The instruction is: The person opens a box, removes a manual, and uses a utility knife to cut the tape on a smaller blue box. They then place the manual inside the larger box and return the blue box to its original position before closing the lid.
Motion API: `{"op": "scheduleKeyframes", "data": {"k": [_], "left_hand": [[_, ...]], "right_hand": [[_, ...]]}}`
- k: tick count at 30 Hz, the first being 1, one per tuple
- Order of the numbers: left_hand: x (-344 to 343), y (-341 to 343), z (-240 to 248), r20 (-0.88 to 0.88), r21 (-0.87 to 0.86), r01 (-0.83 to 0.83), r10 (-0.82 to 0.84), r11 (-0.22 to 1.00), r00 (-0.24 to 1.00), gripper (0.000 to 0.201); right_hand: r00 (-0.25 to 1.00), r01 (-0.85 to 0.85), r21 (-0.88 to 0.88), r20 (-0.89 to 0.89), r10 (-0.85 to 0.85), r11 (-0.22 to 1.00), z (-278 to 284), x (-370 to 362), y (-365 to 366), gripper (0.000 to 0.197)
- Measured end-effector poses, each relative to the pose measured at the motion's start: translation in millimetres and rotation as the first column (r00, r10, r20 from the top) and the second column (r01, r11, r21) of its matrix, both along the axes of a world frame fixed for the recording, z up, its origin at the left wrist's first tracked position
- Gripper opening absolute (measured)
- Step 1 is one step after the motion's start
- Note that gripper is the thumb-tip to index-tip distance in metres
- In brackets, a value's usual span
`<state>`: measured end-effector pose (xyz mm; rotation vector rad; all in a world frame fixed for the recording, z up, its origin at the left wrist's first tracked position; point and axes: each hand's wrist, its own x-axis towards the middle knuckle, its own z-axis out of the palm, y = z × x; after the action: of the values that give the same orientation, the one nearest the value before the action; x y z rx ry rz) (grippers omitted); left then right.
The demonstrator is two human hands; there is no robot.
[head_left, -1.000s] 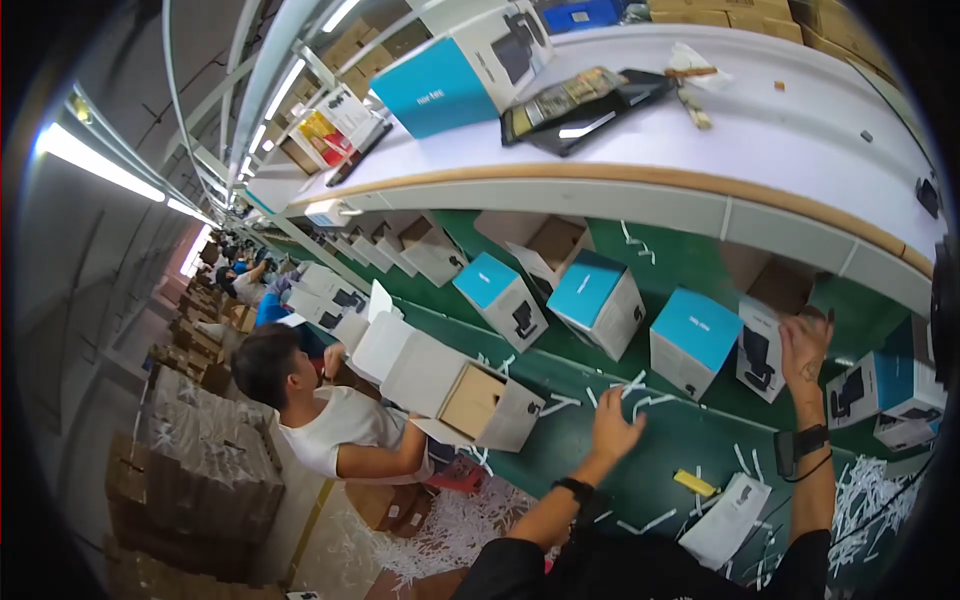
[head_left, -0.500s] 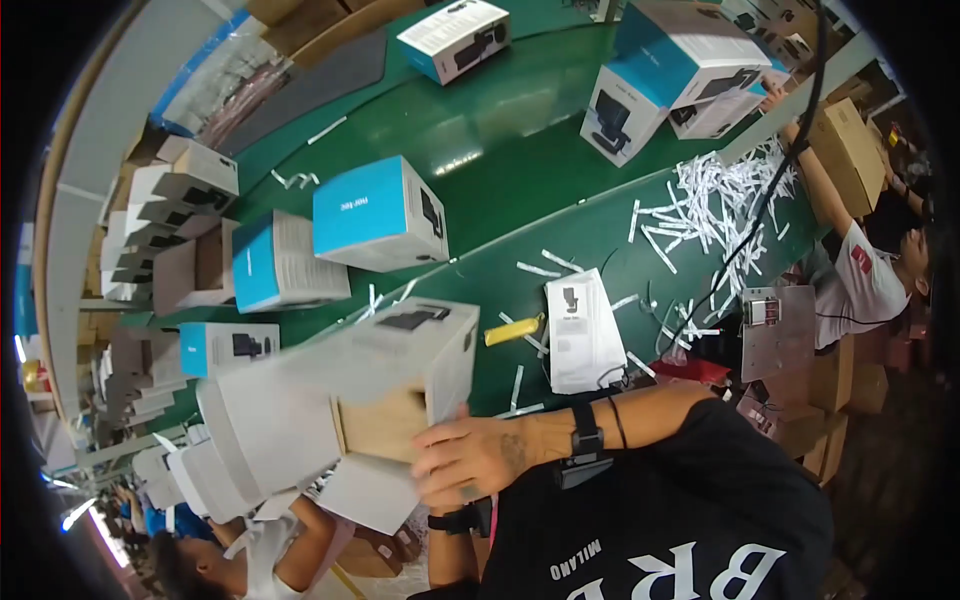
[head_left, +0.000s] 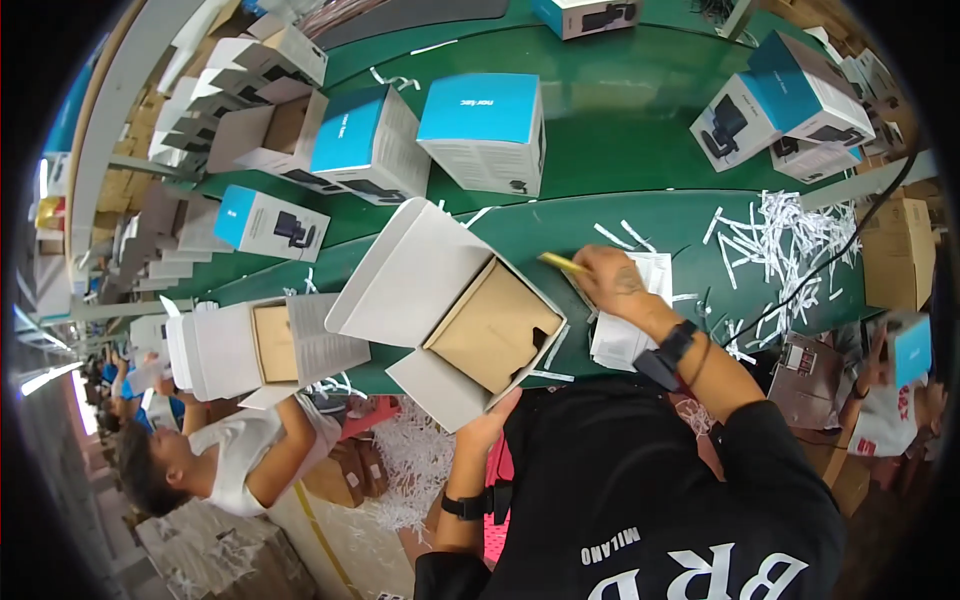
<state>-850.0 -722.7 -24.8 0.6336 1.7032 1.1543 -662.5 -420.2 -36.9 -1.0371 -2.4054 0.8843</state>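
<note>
An open white carton (head_left: 400, 285) with a brown cardboard insert (head_left: 490, 330) lies on the green belt (head_left: 620, 140) in front of me. My left hand (head_left: 492, 418) grips its near flap at the lower edge. My right hand (head_left: 610, 280) is closed on a small yellow tool (head_left: 556, 262) and rests on a flat white packet (head_left: 628, 335) just right of the carton. Both wrists wear dark bands.
Closed blue-and-white boxes (head_left: 485, 130) stand on the belt beyond the carton, with more at the far right (head_left: 790, 100). White paper shreds (head_left: 775, 240) litter the right side. A co-worker in white (head_left: 255, 455) holds another open carton (head_left: 270, 345) to my left.
The view has swung down to the belt. The carton, held up close half a second ago, now lies on the belt, and my right hand has reached the yellow tool beside it.
</note>
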Motion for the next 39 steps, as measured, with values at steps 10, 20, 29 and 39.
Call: {"op": "scheduleKeyframes", "data": {"k": [10, 20, 29, 39], "left_hand": [[0.4, 31.3, 76.9, 0.068, 0.073, -0.354, 0.35, 0.932, 0.934, 0.037], [-2.4, 43.3, 78.6, 0.025, 0.171, -0.301, 0.301, 0.938, 0.953, 0.051], [-18.0, 51.2, 121.0, -0.229, 0.332, -0.245, 0.329, 0.911, 0.916, 0.075], [-15.6, 33.6, 142.1, 0.059, 0.479, -0.38, 0.402, 0.791, 0.914, 0.075]], "right_hand": [[0.881, 0.454, -0.107, 0.202, -0.428, 0.885, 45.0, 69.9, -2.7, 0.048], [0.845, 0.512, -0.108, 0.24, -0.478, 0.852, 19.5, 104.6, 14.1, 0.029], [0.692, 0.442, -0.03, -0.625, -0.362, 0.897, 211.9, 59.1, -48.2, 0.023], [0.911, -0.139, 0.316, -0.331, 0.246, 0.939, 238.3, -133.6, -53.3, 0.052]]}}
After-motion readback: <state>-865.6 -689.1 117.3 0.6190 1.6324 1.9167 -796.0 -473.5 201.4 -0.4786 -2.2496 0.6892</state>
